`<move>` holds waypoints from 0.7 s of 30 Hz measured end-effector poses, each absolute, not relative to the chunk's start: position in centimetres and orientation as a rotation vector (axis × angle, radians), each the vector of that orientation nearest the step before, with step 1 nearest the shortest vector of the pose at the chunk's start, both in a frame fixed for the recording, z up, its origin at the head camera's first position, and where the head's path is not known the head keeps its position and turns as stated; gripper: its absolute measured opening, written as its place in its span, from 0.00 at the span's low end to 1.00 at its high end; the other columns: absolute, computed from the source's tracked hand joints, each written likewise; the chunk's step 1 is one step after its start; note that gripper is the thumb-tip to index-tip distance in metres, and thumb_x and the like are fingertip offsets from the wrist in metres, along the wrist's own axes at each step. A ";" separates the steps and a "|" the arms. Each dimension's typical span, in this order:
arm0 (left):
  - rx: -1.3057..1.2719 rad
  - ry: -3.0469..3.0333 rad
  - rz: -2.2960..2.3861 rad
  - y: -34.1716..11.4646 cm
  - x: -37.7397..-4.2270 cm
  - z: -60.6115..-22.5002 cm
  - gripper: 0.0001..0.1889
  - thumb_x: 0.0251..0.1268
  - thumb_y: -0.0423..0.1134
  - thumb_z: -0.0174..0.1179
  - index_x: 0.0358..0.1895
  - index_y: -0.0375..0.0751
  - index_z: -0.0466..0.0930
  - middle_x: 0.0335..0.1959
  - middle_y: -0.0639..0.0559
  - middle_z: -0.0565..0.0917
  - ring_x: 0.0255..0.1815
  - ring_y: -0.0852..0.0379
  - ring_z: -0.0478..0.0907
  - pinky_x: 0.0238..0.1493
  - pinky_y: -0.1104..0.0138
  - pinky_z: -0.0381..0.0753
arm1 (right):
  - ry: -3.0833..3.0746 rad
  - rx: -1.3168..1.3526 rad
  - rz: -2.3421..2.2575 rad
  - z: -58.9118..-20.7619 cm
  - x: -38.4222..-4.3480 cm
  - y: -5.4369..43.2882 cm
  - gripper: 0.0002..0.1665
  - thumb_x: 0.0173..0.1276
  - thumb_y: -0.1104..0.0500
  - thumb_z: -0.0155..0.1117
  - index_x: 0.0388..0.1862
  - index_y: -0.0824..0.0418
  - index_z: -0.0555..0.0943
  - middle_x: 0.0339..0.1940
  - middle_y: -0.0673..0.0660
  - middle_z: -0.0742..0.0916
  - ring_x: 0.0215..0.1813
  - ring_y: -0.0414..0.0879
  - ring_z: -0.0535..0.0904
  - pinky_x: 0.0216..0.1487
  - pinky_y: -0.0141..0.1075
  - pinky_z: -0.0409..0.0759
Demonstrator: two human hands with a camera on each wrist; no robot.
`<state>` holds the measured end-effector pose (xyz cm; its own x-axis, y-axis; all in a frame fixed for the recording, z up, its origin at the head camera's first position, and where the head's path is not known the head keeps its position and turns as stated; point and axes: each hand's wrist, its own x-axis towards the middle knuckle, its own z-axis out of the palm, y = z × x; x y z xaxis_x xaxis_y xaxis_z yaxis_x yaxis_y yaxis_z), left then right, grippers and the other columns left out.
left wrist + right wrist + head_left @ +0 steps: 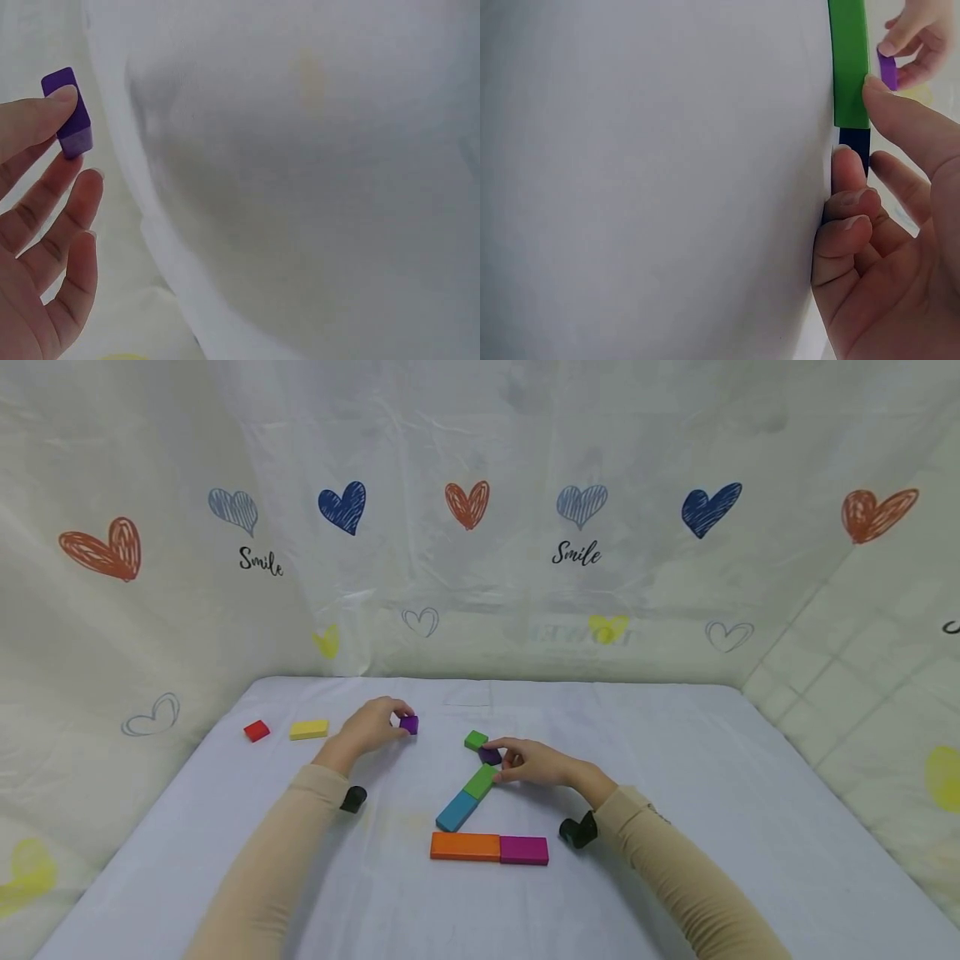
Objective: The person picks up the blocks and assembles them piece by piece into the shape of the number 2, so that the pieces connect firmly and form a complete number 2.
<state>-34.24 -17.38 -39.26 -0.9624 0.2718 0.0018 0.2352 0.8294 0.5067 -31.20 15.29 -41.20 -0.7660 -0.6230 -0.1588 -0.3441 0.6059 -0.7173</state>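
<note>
A small purple block (67,112) is pinched between the thumb and fingers of my left hand (370,727), raised off the table. My right hand (536,762) has its curled fingers about a dark blue-purple block (490,756). Its thumb touches the edge of a long green block (480,782). In the right wrist view, the fingers partly cover the dark block (855,142), which sits at the green block's end. A small green block (476,740) lies against the dark block's far side. A blue block (456,811) continues the slanted row from the long green one.
Nearer the person, an orange block (465,847) and a magenta block (524,850) lie end to end. At the far left are a red block (257,731) and a yellow block (309,729). Black wrist cameras hang below both sleeves. A printed curtain rises behind the white table (660,735).
</note>
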 end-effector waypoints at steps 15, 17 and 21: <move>0.413 2.933 0.796 -14.7 -34.3 -39.1 0.17 0.68 0.34 0.69 0.58 0.42 0.83 0.54 0.45 0.82 0.57 0.45 0.77 0.62 0.50 0.76 | 2.447 -0.757 -0.956 -41.2 -31.2 15.2 0.34 0.72 0.55 0.70 0.75 0.56 0.71 0.39 0.52 0.80 0.43 0.46 0.75 0.44 0.37 0.73; 0.418 2.932 0.794 -14.4 -34.3 -39.0 0.17 0.68 0.33 0.68 0.58 0.42 0.83 0.54 0.45 0.82 0.57 0.45 0.77 0.62 0.50 0.76 | 2.451 -0.750 -0.953 -41.1 -31.2 15.1 0.34 0.72 0.55 0.70 0.75 0.55 0.71 0.39 0.52 0.80 0.43 0.46 0.75 0.44 0.38 0.73; 0.429 2.931 0.781 -13.9 -34.4 -39.0 0.17 0.67 0.34 0.69 0.58 0.42 0.83 0.53 0.45 0.83 0.57 0.46 0.77 0.62 0.52 0.76 | 2.447 -0.743 -0.955 -41.1 -31.3 15.1 0.34 0.72 0.55 0.70 0.75 0.55 0.71 0.39 0.52 0.80 0.43 0.47 0.75 0.45 0.38 0.74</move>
<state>-34.38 -13.85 -39.03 -0.9578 0.2875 -0.0032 0.2478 0.8310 0.4981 -31.25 15.08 -41.10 -0.7744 -0.6077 -0.1762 -0.3279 0.6236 -0.7097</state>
